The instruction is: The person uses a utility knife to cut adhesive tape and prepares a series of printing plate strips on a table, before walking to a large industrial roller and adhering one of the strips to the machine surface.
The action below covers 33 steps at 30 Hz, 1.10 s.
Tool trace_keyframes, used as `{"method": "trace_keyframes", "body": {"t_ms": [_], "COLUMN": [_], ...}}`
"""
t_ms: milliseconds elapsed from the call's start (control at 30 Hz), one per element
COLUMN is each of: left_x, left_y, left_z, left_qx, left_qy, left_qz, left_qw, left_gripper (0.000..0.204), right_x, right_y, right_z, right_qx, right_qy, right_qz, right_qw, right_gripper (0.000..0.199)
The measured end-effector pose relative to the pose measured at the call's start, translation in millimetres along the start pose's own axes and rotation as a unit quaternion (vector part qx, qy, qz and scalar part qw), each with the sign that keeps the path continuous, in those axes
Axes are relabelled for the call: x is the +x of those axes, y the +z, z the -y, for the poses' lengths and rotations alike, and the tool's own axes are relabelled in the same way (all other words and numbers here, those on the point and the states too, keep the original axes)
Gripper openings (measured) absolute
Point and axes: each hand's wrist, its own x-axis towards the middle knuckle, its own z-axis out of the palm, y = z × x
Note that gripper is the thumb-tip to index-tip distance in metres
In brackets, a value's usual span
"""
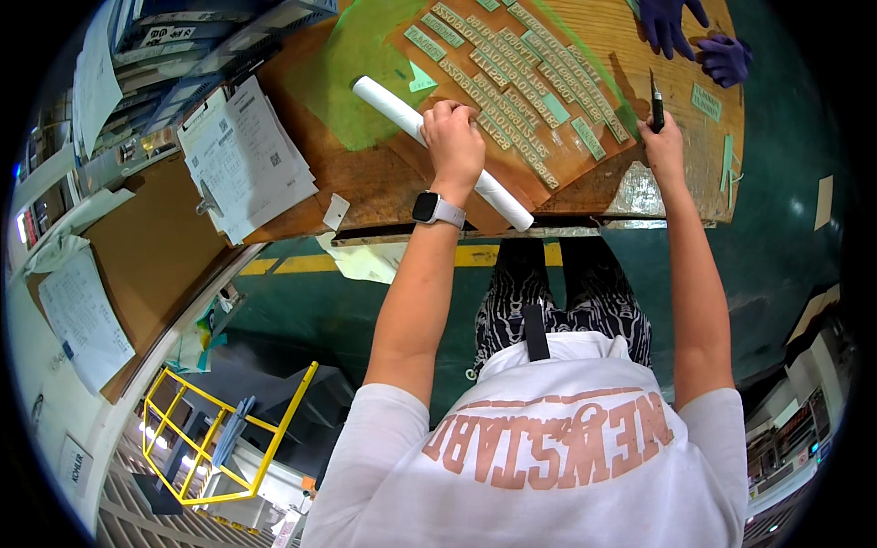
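Observation:
My left hand [454, 144] is closed over the middle of a white roll [388, 105], which lies slantwise on the wooden table. Its fingertips are partly hidden, and a watch is on that wrist. In my right hand [665, 151], near the table's right side, is a craft knife [658, 108] with a black handle and its blade pointing away from me. Between the two hands lies a brown sheet [457, 84] bearing rows of raised pale-green lettering strips [512, 78]. Under its far left part shows a translucent green sheet [356, 55].
Purple gloves [665, 26] lie at the far right of the table [630, 187], near small green strips [726, 160]. A clipboard with papers [251, 155] sits at the left, below stacked blue trays [206, 46]. A yellow rail frame [219, 429] stands at the lower left.

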Motion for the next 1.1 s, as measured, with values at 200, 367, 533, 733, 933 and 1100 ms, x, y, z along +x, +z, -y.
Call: {"method": "trace_keyframes", "body": {"t_ms": [200,367,533,733,933,1100], "left_x": [2.0,2.5,2.9,2.5,0.0,-2.0], "left_y": [5.7,4.8,5.0,3.8,1.2,0.9], "left_z": [-0.2,-2.7,-3.2,-5.0,-5.4,-4.2], "left_qx": [0.025,0.029,0.031,0.028,0.014,0.005], "left_qy": [-0.014,-0.017,-0.017,-0.025,-0.024,-0.018], "left_qz": [0.004,0.015,0.017,0.023,0.040,0.032], "left_qw": [1.000,0.999,0.999,0.999,0.999,0.999], "left_gripper": [0.012,0.012,0.011,0.012,0.014,0.014], "right_x": [1.7,3.8,3.0,1.5,1.3,-0.1], "right_y": [1.7,3.1,4.7,3.6,2.5,0.1], "right_z": [-6.8,-15.2,-16.0,-12.2,-8.5,-2.6], "right_qx": [0.009,0.008,0.016,0.017,0.010,0.012], "right_qy": [0.002,-0.011,-0.014,-0.001,-0.004,-0.001], "right_qz": [-0.009,-0.011,-0.023,-0.015,-0.017,-0.012], "right_qw": [1.000,1.000,1.000,1.000,1.000,1.000], "right_gripper": [0.020,0.020,0.021,0.021,0.021,0.020]}}
